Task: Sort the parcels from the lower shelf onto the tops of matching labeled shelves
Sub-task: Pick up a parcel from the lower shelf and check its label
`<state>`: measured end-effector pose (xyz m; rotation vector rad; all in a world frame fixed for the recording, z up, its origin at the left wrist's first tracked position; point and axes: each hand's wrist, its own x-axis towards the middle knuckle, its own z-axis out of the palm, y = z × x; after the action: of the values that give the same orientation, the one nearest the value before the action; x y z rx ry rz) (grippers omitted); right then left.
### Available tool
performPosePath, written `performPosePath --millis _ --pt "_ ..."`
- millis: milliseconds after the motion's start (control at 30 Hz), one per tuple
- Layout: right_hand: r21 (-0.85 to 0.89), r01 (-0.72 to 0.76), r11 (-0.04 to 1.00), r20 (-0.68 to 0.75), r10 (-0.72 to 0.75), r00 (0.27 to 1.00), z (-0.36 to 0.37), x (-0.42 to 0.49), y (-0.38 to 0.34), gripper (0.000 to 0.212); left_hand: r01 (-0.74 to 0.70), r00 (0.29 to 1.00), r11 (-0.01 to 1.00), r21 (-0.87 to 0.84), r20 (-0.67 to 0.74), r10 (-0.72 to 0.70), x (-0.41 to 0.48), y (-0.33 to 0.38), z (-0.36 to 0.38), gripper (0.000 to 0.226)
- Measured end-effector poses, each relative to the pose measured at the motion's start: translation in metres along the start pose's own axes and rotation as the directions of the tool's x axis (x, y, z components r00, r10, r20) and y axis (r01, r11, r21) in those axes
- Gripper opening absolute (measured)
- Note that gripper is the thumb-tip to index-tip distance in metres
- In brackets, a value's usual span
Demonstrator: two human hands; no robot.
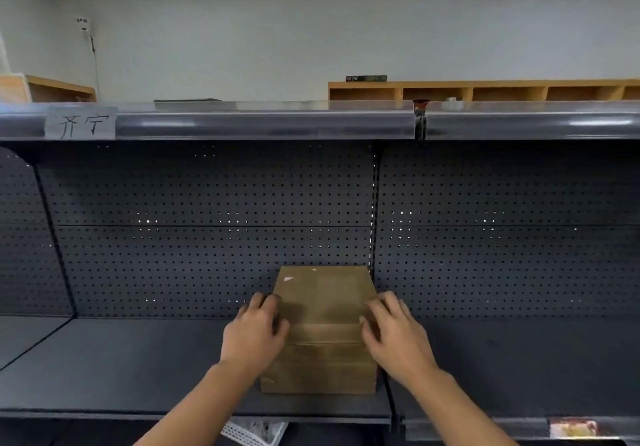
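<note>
A stack of brown cardboard parcels (323, 310) stands on the dark lower shelf (138, 359), against the perforated back panel. My left hand (254, 333) presses on the left side of the upper parcel, and my right hand (394, 334) grips its right side. Both sets of fingers curl over the top edges. The parcel rests on the stack. Above, the top shelf rail (242, 123) carries a handwritten paper label (81, 123) at its left end.
A second shelf bay (519, 359) adjoins on the right, split by an upright post (373, 210). Wooden cubby units (485, 91) stand behind the top shelf. A white basket (254, 433) sits below the lower shelf. A red-and-yellow tag (573, 426) marks the right bay's front edge.
</note>
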<state>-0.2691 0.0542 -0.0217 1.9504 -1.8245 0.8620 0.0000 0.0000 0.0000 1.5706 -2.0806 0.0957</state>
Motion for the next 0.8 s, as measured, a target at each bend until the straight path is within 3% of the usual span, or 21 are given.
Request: performPosePath --millis 133,233,333,400,467,533,633,800 --pt "0.019 -0.088 0.996 0.034 0.087 0.996 0.011 0.005 -0.002 0.056 0.056 0.998 0.994 -0.092 -0.005 -0.057 0.005 0.007 0.006 0.038" --pt "0.06 -0.163 0.985 0.114 0.156 0.981 0.02 0.005 -0.003 0.069 0.126 0.991 0.978 -0.168 0.066 -0.116 0.008 0.005 0.017 0.042" --pt "0.236 -0.308 0.921 0.216 0.26 0.941 0.021 0.002 -0.003 0.085 0.244 0.967 0.909 -0.338 0.151 -0.203 0.016 0.001 0.02 0.041" --pt "0.428 -0.426 0.797 0.245 0.351 0.904 0.024 0.004 -0.003 0.071 0.347 0.934 0.804 -0.484 0.257 -0.248 0.019 -0.001 0.019 0.044" --pt "0.61 -0.603 0.514 0.388 0.47 0.793 0.02 0.009 -0.003 0.08 0.45 0.882 0.714 -0.537 0.395 -0.258 0.019 -0.002 0.015 0.054" --pt "0.641 -0.72 0.264 0.539 0.513 0.668 0.02 0.013 0.0 0.076 0.531 0.839 0.613 -0.585 0.464 -0.284 0.017 -0.001 0.015 0.064" --pt "0.63 -0.752 0.194 0.6 0.493 0.63 0.022 0.011 0.001 0.056 0.59 0.806 0.493 -0.64 0.496 -0.322 0.015 0.004 0.015 0.072" --pt "0.709 -0.686 0.162 0.554 0.474 0.684 0.012 0.007 -0.004 0.04 0.591 0.805 0.386 -0.709 0.487 -0.339 0.012 0.005 0.014 0.068"
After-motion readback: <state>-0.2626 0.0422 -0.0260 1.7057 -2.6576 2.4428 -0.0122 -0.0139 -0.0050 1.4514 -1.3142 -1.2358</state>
